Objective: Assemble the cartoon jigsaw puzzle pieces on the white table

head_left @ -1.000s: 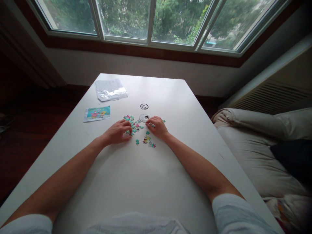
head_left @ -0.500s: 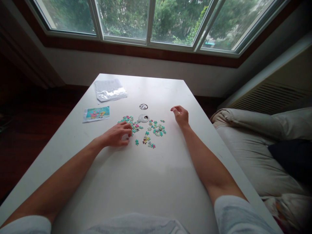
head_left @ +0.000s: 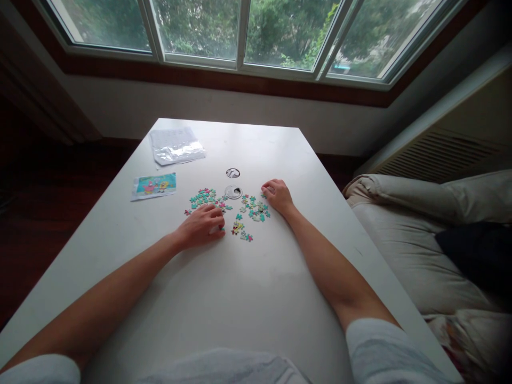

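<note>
Small jigsaw puzzle pieces, mostly teal with some pink and yellow, lie in a left heap (head_left: 202, 197) and a right heap (head_left: 256, 209). Below them sits a small yellow joined cluster (head_left: 237, 228), with a few more pieces (head_left: 247, 236) beside it. My left hand (head_left: 202, 226) rests at the lower edge of the left heap, its fingers curled round a teal puzzle piece (head_left: 223, 229), mostly covered. At the upper right edge of the right heap is my right hand (head_left: 279, 196), fingers bent and drawn together with the tips low; whatever they hold is hidden.
On the white table (head_left: 240, 304) lie a picture card (head_left: 154, 186), a clear plastic bag with paper (head_left: 176, 145) and two round table inserts, one silver (head_left: 233, 192) and one darker-rimmed (head_left: 232, 173). A pale sofa (head_left: 400, 250) stands along the right side.
My left hand has moved right, onto the teal piece that lay by itself. My right hand has come left and slightly down from bare table to the right heap's edge.
</note>
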Demonstrator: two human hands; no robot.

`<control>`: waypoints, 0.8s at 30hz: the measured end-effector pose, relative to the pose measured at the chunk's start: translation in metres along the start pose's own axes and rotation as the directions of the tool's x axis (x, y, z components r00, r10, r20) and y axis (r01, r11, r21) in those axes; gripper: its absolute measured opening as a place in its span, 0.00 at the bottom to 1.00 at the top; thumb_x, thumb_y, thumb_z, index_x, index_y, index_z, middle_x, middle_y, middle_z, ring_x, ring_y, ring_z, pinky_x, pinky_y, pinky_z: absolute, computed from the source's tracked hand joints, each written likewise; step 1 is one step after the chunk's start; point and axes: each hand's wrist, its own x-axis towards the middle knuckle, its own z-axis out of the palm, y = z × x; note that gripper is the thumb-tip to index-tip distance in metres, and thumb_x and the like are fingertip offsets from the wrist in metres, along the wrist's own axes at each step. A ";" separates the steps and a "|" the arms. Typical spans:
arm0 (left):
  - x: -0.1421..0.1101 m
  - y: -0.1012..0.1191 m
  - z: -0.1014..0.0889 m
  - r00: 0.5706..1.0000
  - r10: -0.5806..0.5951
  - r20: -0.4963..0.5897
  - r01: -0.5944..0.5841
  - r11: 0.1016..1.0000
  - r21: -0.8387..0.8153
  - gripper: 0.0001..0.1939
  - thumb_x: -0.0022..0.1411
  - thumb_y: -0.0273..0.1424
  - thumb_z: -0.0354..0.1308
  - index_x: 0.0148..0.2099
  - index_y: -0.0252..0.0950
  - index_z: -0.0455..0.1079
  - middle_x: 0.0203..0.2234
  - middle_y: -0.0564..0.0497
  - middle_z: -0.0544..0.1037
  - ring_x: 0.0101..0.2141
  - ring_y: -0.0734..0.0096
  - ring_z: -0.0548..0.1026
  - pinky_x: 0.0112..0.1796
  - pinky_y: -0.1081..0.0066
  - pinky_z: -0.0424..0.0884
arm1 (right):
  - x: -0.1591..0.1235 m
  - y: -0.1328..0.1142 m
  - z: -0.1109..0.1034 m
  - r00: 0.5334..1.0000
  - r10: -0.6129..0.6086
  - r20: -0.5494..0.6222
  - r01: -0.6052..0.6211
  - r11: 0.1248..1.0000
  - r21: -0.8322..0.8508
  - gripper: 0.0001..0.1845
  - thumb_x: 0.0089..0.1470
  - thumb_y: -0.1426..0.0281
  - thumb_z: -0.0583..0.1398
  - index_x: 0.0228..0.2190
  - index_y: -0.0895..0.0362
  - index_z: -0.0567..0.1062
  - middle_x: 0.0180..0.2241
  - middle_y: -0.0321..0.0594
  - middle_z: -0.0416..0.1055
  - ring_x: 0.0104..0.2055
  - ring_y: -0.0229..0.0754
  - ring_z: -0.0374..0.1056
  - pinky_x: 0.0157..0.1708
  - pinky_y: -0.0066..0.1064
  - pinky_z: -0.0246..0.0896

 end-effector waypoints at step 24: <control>0.003 0.029 0.005 0.977 0.211 0.037 -0.208 0.976 -0.065 0.24 0.67 0.36 0.59 0.63 0.44 0.64 0.63 0.46 0.68 0.65 0.52 0.59 0.64 0.50 0.57 | 0.000 -0.015 -0.045 0.759 -0.183 0.625 0.057 0.975 0.217 0.19 0.50 0.53 0.69 0.38 0.51 0.80 0.68 0.44 0.55 0.73 0.55 0.46 0.69 0.49 0.44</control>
